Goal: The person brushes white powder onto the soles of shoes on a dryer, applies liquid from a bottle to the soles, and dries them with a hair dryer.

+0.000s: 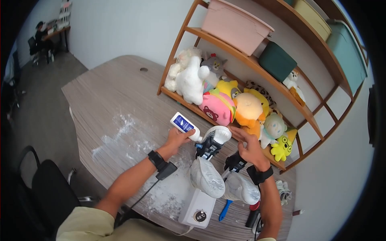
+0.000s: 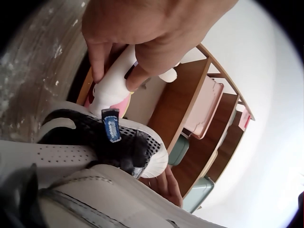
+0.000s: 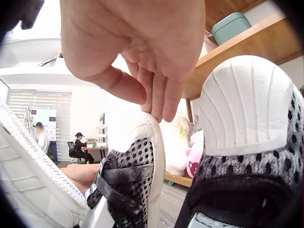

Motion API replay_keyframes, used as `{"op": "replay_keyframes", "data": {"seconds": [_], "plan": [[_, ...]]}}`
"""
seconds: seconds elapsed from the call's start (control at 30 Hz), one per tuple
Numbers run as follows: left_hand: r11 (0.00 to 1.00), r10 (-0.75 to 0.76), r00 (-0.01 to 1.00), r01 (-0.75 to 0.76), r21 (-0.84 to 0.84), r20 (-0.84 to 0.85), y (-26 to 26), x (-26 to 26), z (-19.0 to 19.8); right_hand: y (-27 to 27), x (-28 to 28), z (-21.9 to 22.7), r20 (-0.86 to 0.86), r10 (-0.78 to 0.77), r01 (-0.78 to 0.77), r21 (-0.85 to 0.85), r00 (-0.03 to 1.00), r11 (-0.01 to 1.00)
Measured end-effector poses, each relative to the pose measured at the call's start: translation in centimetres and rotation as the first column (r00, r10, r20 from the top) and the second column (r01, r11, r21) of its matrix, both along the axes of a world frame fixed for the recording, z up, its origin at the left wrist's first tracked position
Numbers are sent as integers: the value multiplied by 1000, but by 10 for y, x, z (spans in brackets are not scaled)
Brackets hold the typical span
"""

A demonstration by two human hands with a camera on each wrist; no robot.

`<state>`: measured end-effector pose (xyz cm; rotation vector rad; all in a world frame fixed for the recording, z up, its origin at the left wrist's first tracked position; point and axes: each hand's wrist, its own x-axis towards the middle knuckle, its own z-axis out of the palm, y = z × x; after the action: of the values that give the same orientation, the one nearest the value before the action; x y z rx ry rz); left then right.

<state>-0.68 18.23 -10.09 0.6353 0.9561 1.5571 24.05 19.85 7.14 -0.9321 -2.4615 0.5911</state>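
Note:
My left hand (image 1: 176, 138) grips a white bottle (image 1: 184, 123) with a blue label, tilted with its narrow end down beside a black-and-white mesh shoe (image 1: 218, 135). In the left wrist view, finger and thumb hold the bottle (image 2: 110, 90) from both sides, close to the shoe's strap (image 2: 111, 125). My right hand (image 1: 252, 149) is at the shoe's toe; the right wrist view shows its fairly straight fingertips touching the toe edge (image 3: 142, 124). Several shoes, including a white-soled one (image 1: 207, 177), stand on a white device (image 1: 198, 207) whose display reads 48°C.
White powder (image 1: 167, 193) lies scattered over the wooden table (image 1: 108, 88). A blue-handled brush (image 1: 226, 210) and dark items lie right of the device. Behind stands a shelf (image 1: 233, 46) with plush toys and bins. A black chair (image 1: 52, 193) is at the left.

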Motion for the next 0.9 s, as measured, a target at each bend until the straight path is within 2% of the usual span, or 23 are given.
{"op": "replay_keyframes", "data": {"seconds": [0.03,0.13,0.17,0.23,0.37,0.43,0.53,0.67,0.7,0.9], "plan": [[1000,-16,1000,16,-10,-24,-2,3,-2,0,-1,1,22,-10,10,-7,1000,1000],[998,-31,992,24,-54,-123,-6,-5,-11,-1,-5,0,-56,82,-82,6,995,997],[997,-31,985,18,-72,-173,-7,-5,-12,-4,-7,3,-56,72,-75,-57,996,996],[994,-50,971,25,-108,-235,-7,-5,-16,-4,-8,5,-22,68,-68,-35,997,997],[992,-57,986,37,-122,-158,-4,-4,-16,-5,-7,3,-16,47,-47,-23,999,999],[988,-43,990,23,-152,-131,-9,-5,3,-4,-7,2,-20,43,-43,-15,999,999],[994,-74,995,69,-80,-60,-5,-7,16,-4,-7,2,-23,41,-41,-4,999,999],[994,-96,992,99,39,-86,-2,-9,26,-2,-6,2,0,46,-46,15,999,999],[991,-130,984,134,24,-125,-2,-11,25,-2,-6,2,4,45,-45,21,999,999],[998,-53,999,53,-37,9,-11,-3,7,-1,-5,0,-20,33,-32,8,999,999]]}}
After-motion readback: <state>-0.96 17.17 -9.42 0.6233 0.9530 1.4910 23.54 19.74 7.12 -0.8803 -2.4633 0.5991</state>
